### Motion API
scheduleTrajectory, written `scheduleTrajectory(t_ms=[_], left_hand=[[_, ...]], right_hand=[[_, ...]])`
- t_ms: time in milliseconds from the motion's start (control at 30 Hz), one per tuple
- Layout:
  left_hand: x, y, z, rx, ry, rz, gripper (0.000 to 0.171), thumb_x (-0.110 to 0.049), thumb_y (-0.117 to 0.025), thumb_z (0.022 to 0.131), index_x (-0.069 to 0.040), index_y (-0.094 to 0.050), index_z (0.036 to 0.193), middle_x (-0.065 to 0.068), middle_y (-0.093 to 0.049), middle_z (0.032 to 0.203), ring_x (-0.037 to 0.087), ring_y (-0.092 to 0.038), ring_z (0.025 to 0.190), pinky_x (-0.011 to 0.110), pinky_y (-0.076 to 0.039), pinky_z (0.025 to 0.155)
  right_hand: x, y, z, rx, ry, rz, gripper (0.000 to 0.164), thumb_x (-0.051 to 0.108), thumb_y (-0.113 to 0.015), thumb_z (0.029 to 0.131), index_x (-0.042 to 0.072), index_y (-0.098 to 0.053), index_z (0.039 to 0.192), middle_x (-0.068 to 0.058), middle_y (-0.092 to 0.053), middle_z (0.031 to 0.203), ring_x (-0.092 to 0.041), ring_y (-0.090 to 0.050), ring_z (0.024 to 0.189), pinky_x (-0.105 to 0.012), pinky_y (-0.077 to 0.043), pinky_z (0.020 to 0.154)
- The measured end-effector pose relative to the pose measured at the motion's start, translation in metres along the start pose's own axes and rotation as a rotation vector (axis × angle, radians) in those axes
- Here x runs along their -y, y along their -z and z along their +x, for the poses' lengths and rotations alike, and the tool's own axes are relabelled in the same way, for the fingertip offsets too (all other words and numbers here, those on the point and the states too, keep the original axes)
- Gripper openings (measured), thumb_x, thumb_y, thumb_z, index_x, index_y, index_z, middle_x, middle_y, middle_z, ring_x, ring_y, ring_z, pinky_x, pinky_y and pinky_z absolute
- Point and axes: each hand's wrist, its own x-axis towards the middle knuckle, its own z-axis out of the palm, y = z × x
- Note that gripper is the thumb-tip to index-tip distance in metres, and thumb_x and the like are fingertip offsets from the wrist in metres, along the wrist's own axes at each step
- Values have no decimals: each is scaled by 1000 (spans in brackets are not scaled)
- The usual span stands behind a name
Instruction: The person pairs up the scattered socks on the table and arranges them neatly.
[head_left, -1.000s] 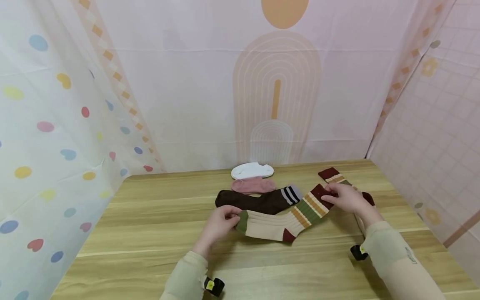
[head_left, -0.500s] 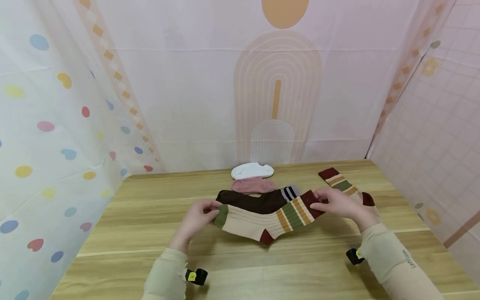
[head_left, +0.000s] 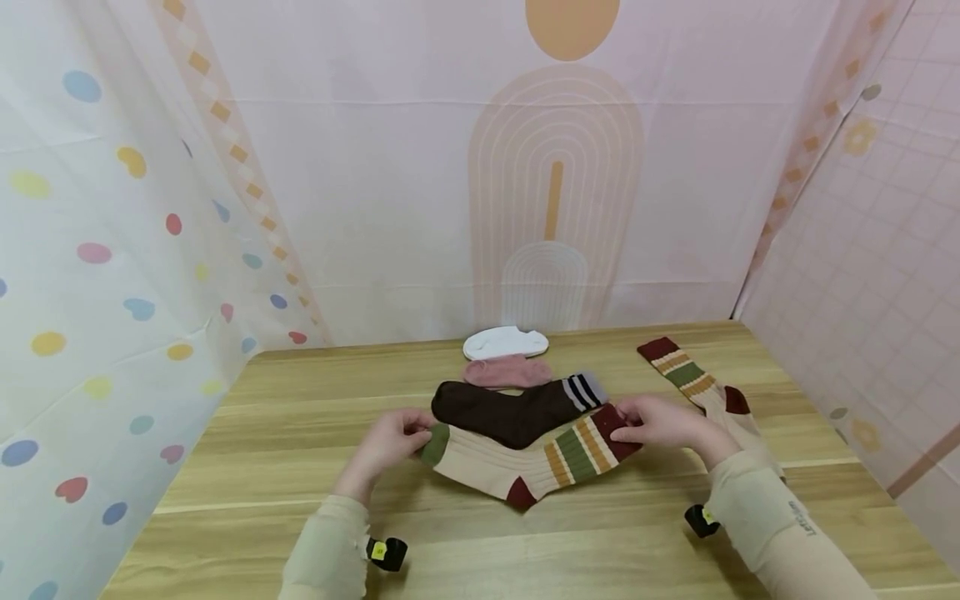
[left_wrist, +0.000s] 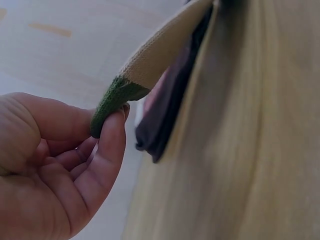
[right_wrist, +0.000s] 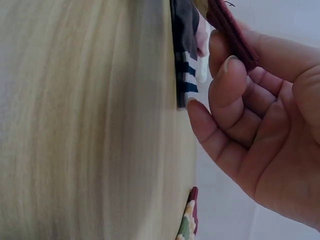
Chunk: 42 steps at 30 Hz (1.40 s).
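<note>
A cream sock with green, mustard and dark red bands stretches between my two hands, its dark red heel hanging lowest. My left hand pinches its green toe between thumb and fingers. At the other end, my right hand pinches the dark red cuff. In both wrist views the held ends are raised off the wooden table. Just behind the held sock lies a dark brown sock with a grey, black-striped cuff. A matching striped sock lies at the right, partly behind my right forearm.
Behind the brown sock, a pink sock and a white sock lie in a row toward the back edge of the wooden table. A patterned curtain hangs behind the table, with more cloth at both sides.
Both hands have carried the striped sock to the left and then lower, toward the near side of the table. More of the brown sock now shows, and more of the matching sock at the right.
</note>
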Motion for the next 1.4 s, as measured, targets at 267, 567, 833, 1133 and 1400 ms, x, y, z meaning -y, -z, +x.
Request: scheduleTrajectory(t_ms=[267, 567, 833, 1133, 1400], left_hand=[[15, -6, 9, 1, -4, 97, 8, 6, -61, 83, 3, -66, 87, 5, -62, 72, 14, -57, 64, 33, -52, 54], [16, -13, 16, -46, 42, 205, 5, 4, -64, 81, -1, -66, 83, 2, -62, 72, 12, -58, 63, 26, -50, 51], [16, -11, 18, -40, 30, 279, 7, 4, -66, 79, -3, -63, 78, 2, -59, 69, 12, -56, 58, 25, -49, 50], [19, -9, 19, -39, 10, 332, 8, 1, -68, 79, -5, -63, 78, 0, -59, 68, 11, -55, 57, 25, -47, 50], [19, -12, 21, -62, -7, 336, 9, 4, -68, 77, -3, -63, 78, 3, -60, 69, 11, -55, 61, 24, -47, 52]], right_hand=[[-10, -6, 6, 34, -70, 13, 29, 26, -62, 89, 10, -44, 73, 3, -41, 62, -7, -43, 51, -23, -37, 50], [-12, -11, 17, 6, -104, -58, 17, 20, -60, 90, 8, -53, 81, 1, -48, 69, -10, -46, 59, -30, -41, 60], [-12, -15, 22, -9, -75, -152, 21, 20, -63, 88, 11, -50, 75, 4, -46, 67, -8, -42, 58, -27, -39, 56], [-13, -17, 21, -27, -62, -183, 26, 19, -65, 87, 11, -46, 70, 5, -40, 62, -8, -37, 55, -25, -33, 51], [-16, -18, 24, -35, -149, -223, 23, 24, -67, 85, 12, -51, 73, 4, -45, 63, -10, -39, 56, -27, -34, 53]])
